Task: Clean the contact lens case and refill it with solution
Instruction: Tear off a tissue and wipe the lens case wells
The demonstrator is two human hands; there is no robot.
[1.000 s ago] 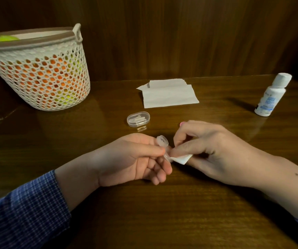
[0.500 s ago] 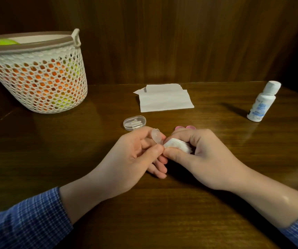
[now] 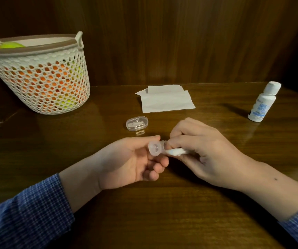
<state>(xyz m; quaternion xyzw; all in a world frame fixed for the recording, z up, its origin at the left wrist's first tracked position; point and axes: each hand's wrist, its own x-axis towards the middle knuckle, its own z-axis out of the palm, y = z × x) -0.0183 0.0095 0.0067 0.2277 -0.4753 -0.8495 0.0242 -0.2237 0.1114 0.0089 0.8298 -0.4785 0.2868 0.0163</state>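
Note:
My left hand point(image 3: 128, 161) holds a small clear contact lens case point(image 3: 155, 147) by its fingertips, just above the wooden table point(image 3: 162, 212). My right hand point(image 3: 202, 151) pinches a wad of white tissue point(image 3: 177, 151) and presses it against the right end of the case. The case's round left well faces me; its right part is hidden by my fingers. A white solution bottle point(image 3: 263, 104) with a blue label stands capped at the far right.
A clear oval plastic box point(image 3: 136, 123) lies just beyond my hands. Folded white tissues point(image 3: 166, 101) lie further back. A white perforated basket point(image 3: 40, 76) with orange and green contents stands at the back left. A wooden wall rises behind.
My left hand has turned the case so its round well faces me. My right hand shifted the tissue wad from above the case to its right end.

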